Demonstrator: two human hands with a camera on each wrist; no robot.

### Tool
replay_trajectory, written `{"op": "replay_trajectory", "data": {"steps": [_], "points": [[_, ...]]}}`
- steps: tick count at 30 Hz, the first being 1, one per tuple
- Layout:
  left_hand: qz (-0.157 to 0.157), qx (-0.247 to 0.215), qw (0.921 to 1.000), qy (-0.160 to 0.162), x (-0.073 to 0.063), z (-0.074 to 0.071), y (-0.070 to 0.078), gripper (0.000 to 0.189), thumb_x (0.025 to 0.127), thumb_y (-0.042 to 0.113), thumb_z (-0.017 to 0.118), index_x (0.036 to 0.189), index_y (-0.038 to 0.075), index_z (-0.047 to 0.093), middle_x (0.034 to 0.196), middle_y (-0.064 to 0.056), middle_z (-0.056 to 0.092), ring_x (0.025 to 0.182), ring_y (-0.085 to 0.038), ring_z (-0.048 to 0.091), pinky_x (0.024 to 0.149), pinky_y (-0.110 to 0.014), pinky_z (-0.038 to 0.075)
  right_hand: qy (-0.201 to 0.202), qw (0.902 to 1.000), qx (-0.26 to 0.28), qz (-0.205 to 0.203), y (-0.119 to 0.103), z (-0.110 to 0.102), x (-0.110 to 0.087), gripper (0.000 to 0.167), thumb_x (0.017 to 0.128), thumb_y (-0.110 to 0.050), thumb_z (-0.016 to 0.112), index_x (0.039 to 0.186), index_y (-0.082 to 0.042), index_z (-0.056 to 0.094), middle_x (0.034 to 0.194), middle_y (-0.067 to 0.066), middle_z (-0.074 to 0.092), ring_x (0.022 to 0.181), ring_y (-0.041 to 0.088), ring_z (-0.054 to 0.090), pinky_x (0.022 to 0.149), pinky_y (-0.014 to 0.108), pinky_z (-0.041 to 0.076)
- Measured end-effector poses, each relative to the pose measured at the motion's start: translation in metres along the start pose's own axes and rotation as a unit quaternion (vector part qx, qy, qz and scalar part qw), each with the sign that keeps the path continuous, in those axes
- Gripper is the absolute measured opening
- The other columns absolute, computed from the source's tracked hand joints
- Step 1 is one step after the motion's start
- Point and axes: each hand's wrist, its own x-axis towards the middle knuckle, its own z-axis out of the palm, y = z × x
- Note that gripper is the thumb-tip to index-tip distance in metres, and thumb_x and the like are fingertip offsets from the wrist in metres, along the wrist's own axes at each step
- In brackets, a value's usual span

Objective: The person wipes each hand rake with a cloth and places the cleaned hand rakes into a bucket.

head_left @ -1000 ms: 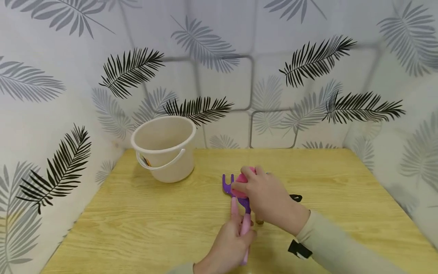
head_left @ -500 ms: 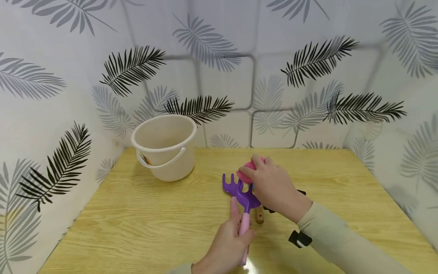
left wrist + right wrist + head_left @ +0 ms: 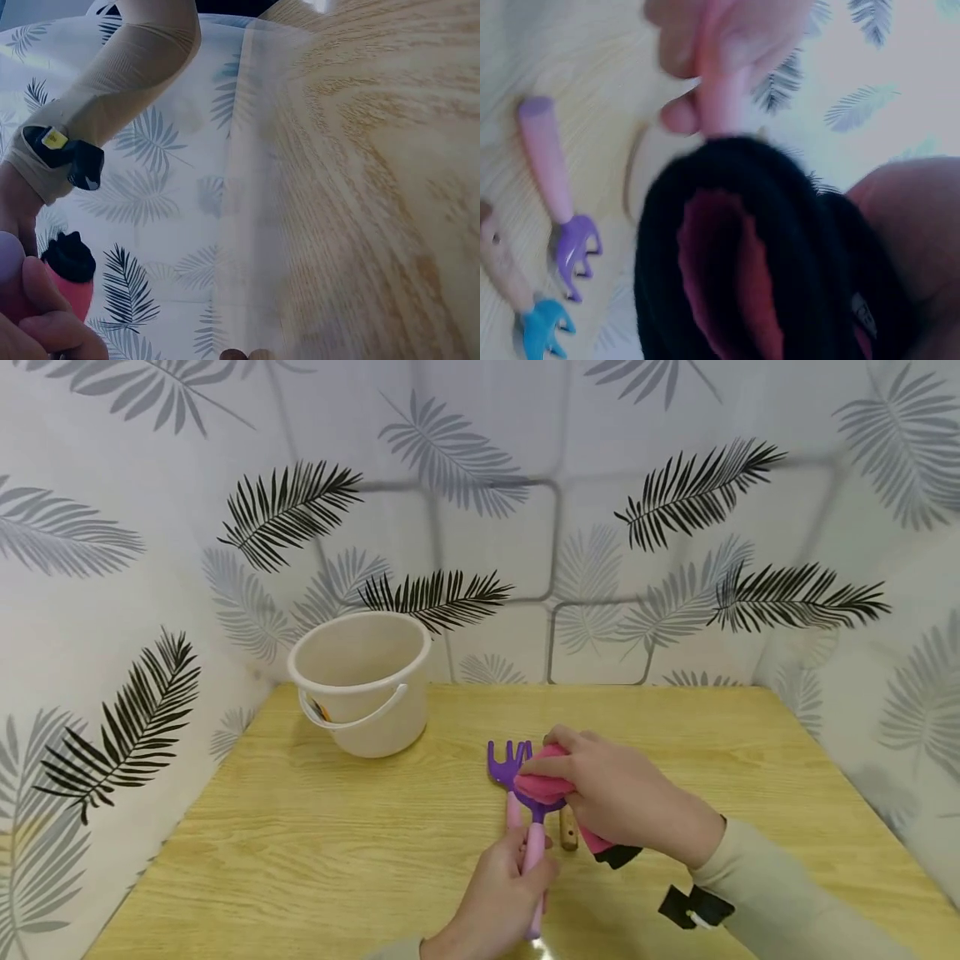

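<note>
1. Head view: R hand (image 3: 633, 797) + pink cloth (image 3: 546, 787) have come down vs 0.5 s ago, from up by the tine tips onto the head of the held fork (image 3: 536, 843); the cloth's black end (image 3: 618, 857) now shows below the R hand. L hand (image 3: 497, 892) approx. same spot, fingers wrapped round the fork's pink handle. R hand pinches the cloth.
2. Head view, rest: 2nd fork (image 3: 513, 808) on the surface (image 3: 337, 852), just L of the held one. Wooden handle (image 3: 569, 832) to its R. White bucket (image 3: 405, 718) upright, back L, well apart.
3. L wrist view: L hand curled at lower L, cloth w/ black end just beyond; fork head not visible.
4. R wrist view: blurry. Cloth opening fills the centre, covers the held fork's head. 2nd fork + blue rake (image 3: 544, 328) lie side by side, no cloth on either.
5. Progress (judgement): prob. mid-wipe on the held fork. Can't tell what's clean or if the other 2 are done; if not, they're left.
</note>
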Motion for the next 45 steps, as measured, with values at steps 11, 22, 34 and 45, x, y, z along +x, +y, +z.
{"op": "replay_trajectory", "data": {"steps": [11,22,34,45], "points": [[-0.012,-0.010,0.9999,-0.005,-0.004,0.002,0.002,0.032,0.097,0.023,0.062,0.122,0.004,0.057,0.072,-0.003,0.057,0.058,-0.012,0.054,0.047,-0.022,0.046,0.051,0.9915,-0.093,0.075,0.019,0.016,0.002,0.057,0.075,-0.003,0.075,0.127,-0.027,0.069,0.106,0.009,0.057,0.079,0.030,0.058,0.042,0.034,0.052],[0.014,-0.019,0.9997,0.012,0.003,-0.002,0.000,0.034,0.098,0.022,0.060,0.122,-0.003,0.056,0.070,-0.003,0.056,0.055,-0.011,0.053,0.045,-0.020,0.046,0.041,0.9967,-0.067,0.021,-0.002,0.009,-0.023,0.058,0.071,0.004,0.068,0.119,-0.029,0.071,0.114,0.008,0.062,0.083,0.025,0.060,0.039,0.023,0.042],[-0.003,-0.059,0.9982,-0.008,-0.002,0.001,0.006,0.031,0.100,0.022,0.060,0.120,-0.001,0.055,0.069,-0.003,0.054,0.055,-0.012,0.051,0.044,-0.021,0.044,0.104,0.9871,-0.090,0.083,0.024,0.023,-0.021,0.055,0.078,-0.003,0.073,0.129,-0.020,0.067,0.111,0.015,0.060,0.086,0.036,0.062,0.047,0.041,0.057],[0.023,-0.064,0.9977,0.009,0.005,-0.005,0.007,0.033,0.100,0.014,0.054,0.127,-0.006,0.051,0.066,-0.002,0.053,0.053,-0.009,0.050,0.043,-0.018,0.041,0.112,0.9931,-0.032,0.012,-0.016,0.026,-0.043,0.064,0.067,0.000,0.074,0.126,-0.024,0.067,0.112,0.006,0.061,0.082,0.021,0.060,0.050,0.028,0.053]]}}
